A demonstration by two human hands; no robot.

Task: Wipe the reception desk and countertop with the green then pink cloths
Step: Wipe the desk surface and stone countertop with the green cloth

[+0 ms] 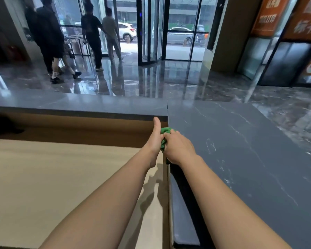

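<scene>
A green cloth (165, 132) is bunched at the inner edge of the dark grey marble countertop (241, 150), near its corner. My right hand (178, 148) grips the cloth, fingers curled over it at the counter's edge. My left hand (155, 135) is right beside it, thumb pointing up and away, its fingers hidden behind the cloth and seeming to hold it too. Most of the cloth is covered by both hands. The lower beige desk surface (61, 177) lies under my left forearm. No pink cloth is in view.
A raised dark counter ledge (79, 105) runs across the far side of the desk. Beyond it is a glossy lobby floor, several people (50, 38) walking at the far left, and a glass revolving door (151, 31).
</scene>
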